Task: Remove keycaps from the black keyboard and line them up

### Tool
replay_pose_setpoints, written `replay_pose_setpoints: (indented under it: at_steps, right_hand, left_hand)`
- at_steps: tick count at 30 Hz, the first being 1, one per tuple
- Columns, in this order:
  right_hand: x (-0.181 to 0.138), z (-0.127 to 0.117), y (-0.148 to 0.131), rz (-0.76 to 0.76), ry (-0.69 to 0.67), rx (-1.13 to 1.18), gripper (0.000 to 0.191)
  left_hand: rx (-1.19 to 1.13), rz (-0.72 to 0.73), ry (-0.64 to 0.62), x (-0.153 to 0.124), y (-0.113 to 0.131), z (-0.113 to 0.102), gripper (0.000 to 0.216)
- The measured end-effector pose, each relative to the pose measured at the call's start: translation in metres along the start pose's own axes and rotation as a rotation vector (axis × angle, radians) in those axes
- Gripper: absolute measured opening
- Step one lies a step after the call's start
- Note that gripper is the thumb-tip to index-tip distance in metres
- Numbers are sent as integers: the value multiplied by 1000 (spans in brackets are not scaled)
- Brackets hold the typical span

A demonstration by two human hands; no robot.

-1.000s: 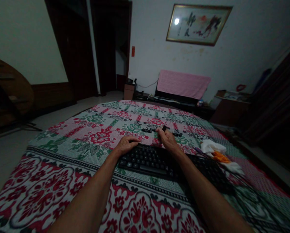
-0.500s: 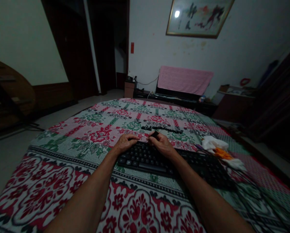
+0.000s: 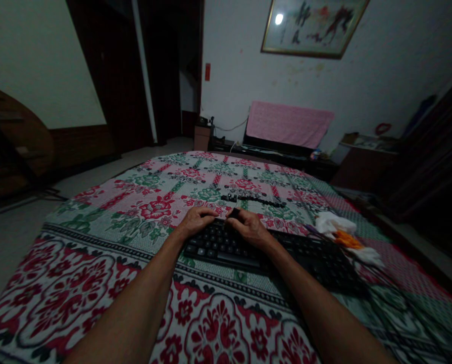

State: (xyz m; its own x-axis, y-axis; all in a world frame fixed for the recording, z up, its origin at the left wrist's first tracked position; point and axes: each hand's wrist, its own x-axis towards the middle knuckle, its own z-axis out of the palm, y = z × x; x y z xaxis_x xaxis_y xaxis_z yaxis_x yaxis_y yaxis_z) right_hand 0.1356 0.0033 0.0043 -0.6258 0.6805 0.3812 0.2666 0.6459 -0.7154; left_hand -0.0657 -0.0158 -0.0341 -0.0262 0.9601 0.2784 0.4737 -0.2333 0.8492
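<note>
Keyboard [image 3: 226, 246]: part hidden behind right hand [image 3: 248, 226] and forearm [image 3: 305, 288]. Framed picture [image 3: 312, 28]: top cut off by upper edge. Black pieces [image 3: 261, 201] beyond: too small to identify.

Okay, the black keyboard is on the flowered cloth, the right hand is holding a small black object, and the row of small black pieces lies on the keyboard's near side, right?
Not quite: in the head view, the row of small black pieces lies beyond the black keyboard. The keyboard is on the flowered cloth, and the right hand holds a small black object.
</note>
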Motion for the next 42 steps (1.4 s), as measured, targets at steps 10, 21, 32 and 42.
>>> replay_pose_setpoints:
  at_steps: [10, 21, 32, 42]
  right_hand:
    - [3, 2, -4, -45, -29, -81, 16]
    - [1, 9, 4, -74, -18, -112, 16]
    - [1, 13, 7, -81, 64, -107, 16]
    - [3, 6, 6, -16, 183, -22, 19]
  left_hand:
    - [11, -11, -1, 0, 1, -1, 21]
    - [-1, 26, -15, 2, -4, 0, 21]
    - [17, 0, -15, 1, -3, -1, 22]
    - [47, -1, -25, -1, 4, -2, 22]
